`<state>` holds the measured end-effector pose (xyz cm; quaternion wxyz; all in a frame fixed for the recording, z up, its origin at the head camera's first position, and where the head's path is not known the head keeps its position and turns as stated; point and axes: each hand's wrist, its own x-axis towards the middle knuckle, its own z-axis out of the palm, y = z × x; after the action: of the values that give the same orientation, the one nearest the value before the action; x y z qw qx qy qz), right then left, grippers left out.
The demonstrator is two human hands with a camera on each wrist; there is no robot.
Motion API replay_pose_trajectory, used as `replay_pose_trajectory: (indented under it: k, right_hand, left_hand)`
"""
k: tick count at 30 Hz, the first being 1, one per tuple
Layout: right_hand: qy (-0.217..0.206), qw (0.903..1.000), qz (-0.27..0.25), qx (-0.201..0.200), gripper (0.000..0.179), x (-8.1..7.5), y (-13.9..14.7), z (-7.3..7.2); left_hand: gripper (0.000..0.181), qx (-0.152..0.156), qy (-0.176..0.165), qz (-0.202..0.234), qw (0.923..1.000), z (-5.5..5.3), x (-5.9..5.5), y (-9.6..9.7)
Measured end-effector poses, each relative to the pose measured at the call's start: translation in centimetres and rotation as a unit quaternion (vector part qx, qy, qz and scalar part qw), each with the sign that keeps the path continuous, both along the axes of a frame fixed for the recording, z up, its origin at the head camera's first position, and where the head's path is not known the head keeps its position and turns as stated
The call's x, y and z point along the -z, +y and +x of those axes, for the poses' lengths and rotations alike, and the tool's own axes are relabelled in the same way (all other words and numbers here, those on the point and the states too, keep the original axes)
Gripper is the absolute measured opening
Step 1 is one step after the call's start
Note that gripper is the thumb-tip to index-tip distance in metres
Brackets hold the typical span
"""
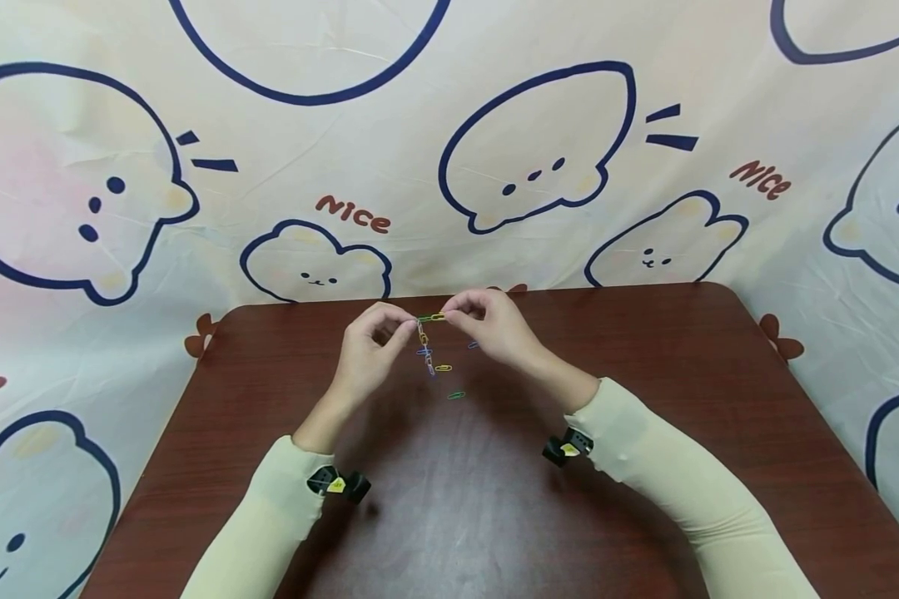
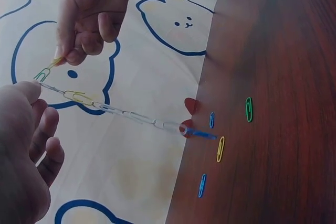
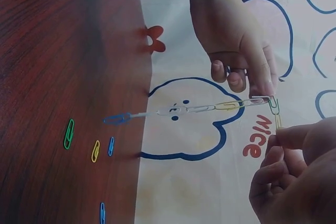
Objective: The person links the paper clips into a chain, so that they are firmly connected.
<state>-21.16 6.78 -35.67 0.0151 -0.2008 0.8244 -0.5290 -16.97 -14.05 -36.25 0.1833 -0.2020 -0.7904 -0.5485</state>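
Both hands are raised over the far part of the table, holding a chain of paper clips between them. My left hand (image 1: 369, 348) pinches it where a green paper clip (image 3: 274, 106) meets a whitish paper clip (image 3: 258, 100). From those fingertips the chain hangs down through a yellow paper clip (image 2: 79, 97) and several pale ones to a blue paper clip (image 2: 202, 134) at its lower end. Thumb and forefinger of my right hand (image 1: 498, 331) pinch another yellow paper clip (image 1: 438, 316), linked to the green one. Its outer end is hidden by the fingertips.
Loose on the brown table (image 1: 449, 516) lie a yellow paper clip (image 1: 444, 368), a green paper clip (image 1: 457, 395) and two blue ones, one a blue paper clip (image 2: 202, 185) farther left. A printed cloth (image 1: 419, 150) hangs behind the table's far edge.
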Motion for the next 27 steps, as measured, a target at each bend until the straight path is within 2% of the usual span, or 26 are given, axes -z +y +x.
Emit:
replay_pose_trajectory:
  k: [9,15,27]
  right_hand:
    - [0.024,0.9997,-0.003,-0.004,0.011,-0.29,0.09,0.23]
    - [0.034,0.9994,0.003,-0.002,0.010,-0.53,0.00,0.44]
    - [0.042,0.9990,0.011,0.002,0.009,-0.72,0.27,0.62]
  left_hand:
    - [0.005,0.014,-0.002,-0.025,0.9996,0.23,0.23,0.00]
    - [0.006,0.021,-0.004,-0.026,0.9994,0.31,0.33,0.03]
    - [0.007,0.019,0.012,-0.027,0.9994,0.17,0.11,0.26]
